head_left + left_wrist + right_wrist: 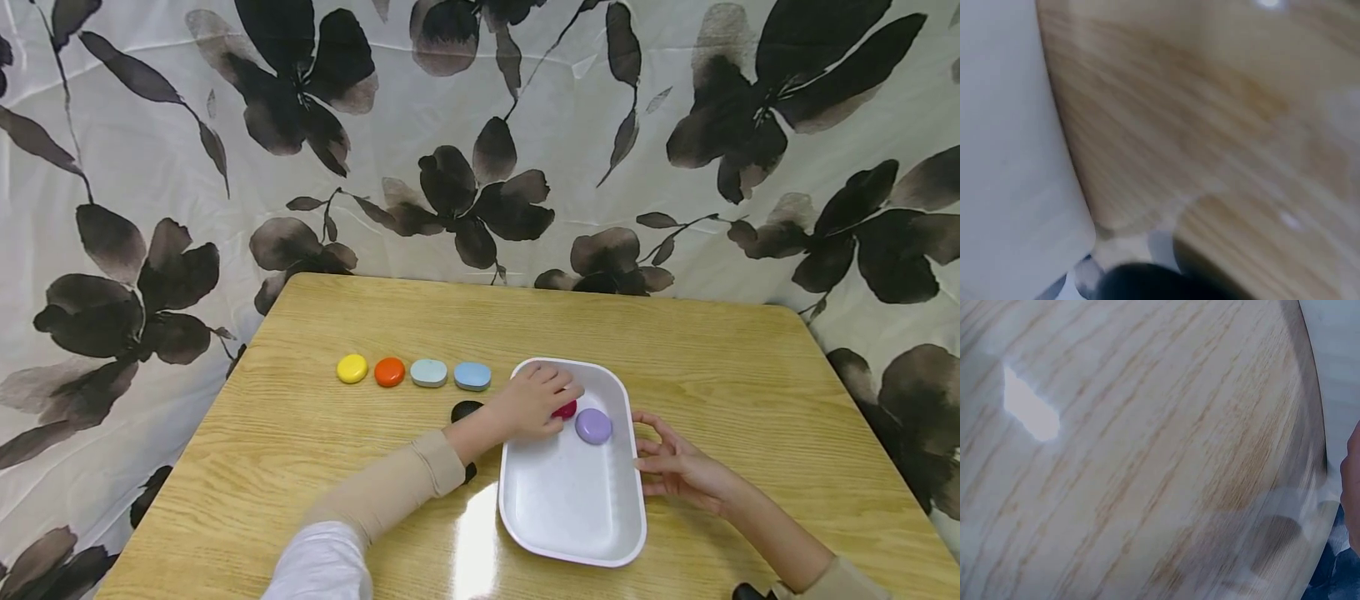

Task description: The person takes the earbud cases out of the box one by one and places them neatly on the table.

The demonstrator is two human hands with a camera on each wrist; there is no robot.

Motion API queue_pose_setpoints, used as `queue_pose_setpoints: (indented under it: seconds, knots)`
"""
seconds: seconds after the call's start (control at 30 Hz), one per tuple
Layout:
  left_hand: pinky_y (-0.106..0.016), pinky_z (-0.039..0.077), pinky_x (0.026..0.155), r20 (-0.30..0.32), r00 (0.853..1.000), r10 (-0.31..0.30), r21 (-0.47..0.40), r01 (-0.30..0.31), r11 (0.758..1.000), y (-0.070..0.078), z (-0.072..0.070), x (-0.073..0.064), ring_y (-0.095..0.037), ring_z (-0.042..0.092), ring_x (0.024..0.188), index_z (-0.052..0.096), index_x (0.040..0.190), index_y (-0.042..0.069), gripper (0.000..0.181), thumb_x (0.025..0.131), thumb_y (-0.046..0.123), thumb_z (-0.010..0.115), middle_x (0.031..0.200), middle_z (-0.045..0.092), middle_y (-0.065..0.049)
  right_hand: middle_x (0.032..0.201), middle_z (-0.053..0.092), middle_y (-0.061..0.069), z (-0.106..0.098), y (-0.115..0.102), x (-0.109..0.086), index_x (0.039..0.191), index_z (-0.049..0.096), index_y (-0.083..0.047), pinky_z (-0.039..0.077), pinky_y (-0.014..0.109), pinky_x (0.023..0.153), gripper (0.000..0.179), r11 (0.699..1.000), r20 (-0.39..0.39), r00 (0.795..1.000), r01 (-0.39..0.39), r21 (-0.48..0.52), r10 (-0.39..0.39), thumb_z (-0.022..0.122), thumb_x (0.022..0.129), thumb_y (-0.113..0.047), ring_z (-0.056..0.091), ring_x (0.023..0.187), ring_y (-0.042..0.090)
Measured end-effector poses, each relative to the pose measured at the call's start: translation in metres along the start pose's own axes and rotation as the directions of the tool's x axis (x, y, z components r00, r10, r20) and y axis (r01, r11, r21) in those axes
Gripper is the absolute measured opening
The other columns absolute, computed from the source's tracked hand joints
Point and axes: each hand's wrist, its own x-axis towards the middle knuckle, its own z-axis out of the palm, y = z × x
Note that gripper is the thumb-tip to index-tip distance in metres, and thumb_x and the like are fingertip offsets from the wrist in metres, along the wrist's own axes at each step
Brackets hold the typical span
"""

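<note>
My left hand [536, 402] reaches into a white tray [573, 508], its fingers and thumb around a crimson rounded piece [566, 409] that they partly cover. Just right of it in the tray lies a lilac round piece [594, 426]. On the tray's right side, the fingertips of my right hand [686, 471] touch the outer wall, fingers loosely extended. Part of a hand [1352, 487] shows at the right edge of the right wrist view. The left wrist view shows blurred wood grain and no hand.
Left of the tray, a row on the wooden table [360, 467] holds a yellow piece [352, 368], an orange-red piece [389, 372], a pale blue piece [428, 373] and a blue piece [472, 376]. Black shapes [466, 410] show beside my left wrist. Behind hangs a floral curtain [585, 125].
</note>
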Motion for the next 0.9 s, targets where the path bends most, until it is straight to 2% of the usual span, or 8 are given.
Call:
queue_pose_setpoints:
  seconds: [0.13, 0.3, 0.5, 0.73, 0.9]
  knots:
    - [-0.036, 0.027, 0.099, 0.021, 1.000, -0.022, 0.072, 0.020, 0.997, 0.008, 0.006, 0.007, -0.015, 0.035, 0.120, 0.036, 0.137, 0.028, 0.051, 0.089, 0.048, 0.039, 0.132, 0.039, 0.005, 0.118, 0.052, 0.005, -0.001, 0.001, 0.000, 0.134, 0.017, -0.023, 0.047, 0.046, 0.085, 0.056, 1.000, 0.012, 1.000, 0.011, -0.001, -0.011, 0.032, 0.092, 0.010, 0.057, 0.103, 0.023]
    - [-0.037, 0.028, 0.098, 0.067, 0.996, -0.067, 0.120, 0.058, 0.991, 0.016, 0.010, 0.012, -0.015, 0.034, 0.121, 0.036, 0.136, 0.030, 0.051, 0.089, 0.049, 0.040, 0.133, 0.039, 0.006, 0.121, 0.052, 0.005, -0.002, 0.003, -0.001, 0.133, 0.018, -0.023, 0.047, 0.046, 0.085, 0.055, 1.000, 0.012, 1.000, 0.011, -0.014, -0.011, 0.033, 0.092, 0.009, 0.057, 0.103, 0.023]
    - [-0.034, 0.029, 0.095, 0.111, 0.990, -0.087, 0.151, 0.070, 0.986, 0.020, 0.013, 0.015, -0.013, 0.034, 0.120, 0.035, 0.136, 0.032, 0.051, 0.088, 0.049, 0.040, 0.132, 0.039, 0.007, 0.125, 0.051, 0.005, -0.003, 0.003, -0.002, 0.133, 0.017, -0.024, 0.047, 0.045, 0.085, 0.054, 1.000, 0.013, 1.000, 0.011, -0.028, -0.011, 0.033, 0.092, 0.009, 0.057, 0.105, 0.023]
    - [-0.032, 0.029, 0.094, 0.199, 0.974, -0.108, 0.173, 0.073, 0.982, 0.021, 0.012, 0.018, -0.013, 0.033, 0.120, 0.028, 0.140, 0.034, 0.053, 0.091, 0.050, 0.034, 0.132, 0.037, 0.006, 0.123, 0.051, 0.005, -0.002, 0.003, -0.002, 0.132, 0.018, -0.024, 0.047, 0.045, 0.085, 0.054, 1.000, 0.019, 1.000, 0.016, -0.015, -0.016, 0.034, 0.092, 0.009, 0.057, 0.104, 0.023]
    - [-0.032, 0.030, 0.091, 0.218, 0.969, -0.114, 0.177, 0.076, 0.981, 0.022, 0.013, 0.020, -0.012, 0.034, 0.117, 0.028, 0.140, 0.033, 0.052, 0.091, 0.051, 0.033, 0.130, 0.037, 0.006, 0.121, 0.052, 0.005, -0.003, 0.005, -0.002, 0.133, 0.019, -0.025, 0.047, 0.045, 0.085, 0.055, 1.000, 0.021, 1.000, 0.016, -0.008, -0.016, 0.034, 0.092, 0.009, 0.057, 0.104, 0.023]
